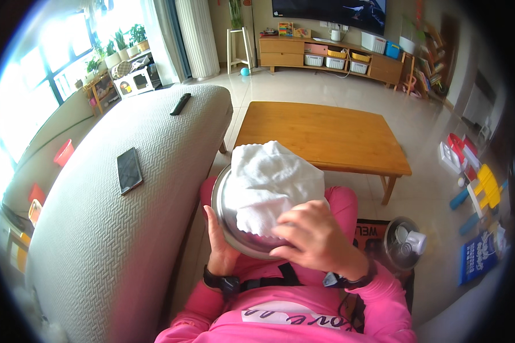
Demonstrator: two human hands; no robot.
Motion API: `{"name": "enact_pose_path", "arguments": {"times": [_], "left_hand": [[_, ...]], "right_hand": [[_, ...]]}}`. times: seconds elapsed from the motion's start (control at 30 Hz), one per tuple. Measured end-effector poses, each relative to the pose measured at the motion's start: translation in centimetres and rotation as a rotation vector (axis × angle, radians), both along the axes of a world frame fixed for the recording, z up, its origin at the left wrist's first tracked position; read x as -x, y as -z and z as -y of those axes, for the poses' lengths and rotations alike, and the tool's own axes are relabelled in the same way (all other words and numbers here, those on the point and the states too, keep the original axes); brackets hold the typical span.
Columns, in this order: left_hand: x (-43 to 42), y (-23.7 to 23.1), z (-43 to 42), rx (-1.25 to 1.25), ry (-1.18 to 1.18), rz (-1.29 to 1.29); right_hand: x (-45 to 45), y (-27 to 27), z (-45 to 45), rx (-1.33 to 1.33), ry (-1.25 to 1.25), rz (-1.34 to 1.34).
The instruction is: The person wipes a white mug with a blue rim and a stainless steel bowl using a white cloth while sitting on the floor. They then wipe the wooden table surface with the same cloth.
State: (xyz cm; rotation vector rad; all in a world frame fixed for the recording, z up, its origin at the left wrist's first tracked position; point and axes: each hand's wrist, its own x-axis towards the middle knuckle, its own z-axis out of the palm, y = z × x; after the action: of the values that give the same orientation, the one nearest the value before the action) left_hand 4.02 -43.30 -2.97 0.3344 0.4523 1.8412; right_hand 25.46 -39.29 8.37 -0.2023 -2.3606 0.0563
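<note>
A round stainless-steel lid or shallow pan (223, 214) rests above my lap, with a white cloth (279, 180) spread over much of it. My left hand (221, 244) grips the metal rim at the lower left, thumb up along the edge. Over the lower right of the cloth is my right hand (313, 240), its fingers bent at the cloth's edge and its thumb near the rim. Whether those fingers pinch the cloth cannot be told. The underside of the metal piece is hidden.
A wooden coffee table (322, 133) stands ahead. On the left, a padded sofa surface (111, 223) bears a phone (129, 170) and a remote control (180, 104). At right, a metal bowl (392, 253) with white items sits on a mat; toys (487, 186) lie beyond.
</note>
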Motion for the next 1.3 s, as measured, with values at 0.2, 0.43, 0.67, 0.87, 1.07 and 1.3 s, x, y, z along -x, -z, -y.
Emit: {"name": "enact_pose_path", "arguments": {"times": [0.2, 0.43, 0.67, 0.87, 1.07, 1.3], "left_hand": [[-1.2, -1.0, 0.3, -0.052, -0.017, -0.051], [-1.4, -1.4, 1.4, -0.097, 0.184, -0.031], [-0.1, -0.4, 0.5, 0.001, 0.34, 0.056], [-1.4, -1.1, 1.0, 0.086, 0.336, 0.06], [-1.3, -1.7, 1.1, 0.056, 0.306, 0.035], [-0.3, -0.7, 0.7, -0.046, 0.225, 0.051]], "right_hand": [[4.0, 2.1, 0.0, -0.161, 0.155, 0.004], [3.8, 0.0, 1.7, 0.35, -0.523, 0.13], [3.2, -3.5, -10.7, 0.444, 0.219, 0.087], [3.8, -3.5, -12.6, 1.016, -0.251, 0.315], [3.9, -2.8, -13.2, 0.557, 0.133, 0.077], [-2.8, -2.7, -5.8, 0.437, 0.252, -0.259]]}}
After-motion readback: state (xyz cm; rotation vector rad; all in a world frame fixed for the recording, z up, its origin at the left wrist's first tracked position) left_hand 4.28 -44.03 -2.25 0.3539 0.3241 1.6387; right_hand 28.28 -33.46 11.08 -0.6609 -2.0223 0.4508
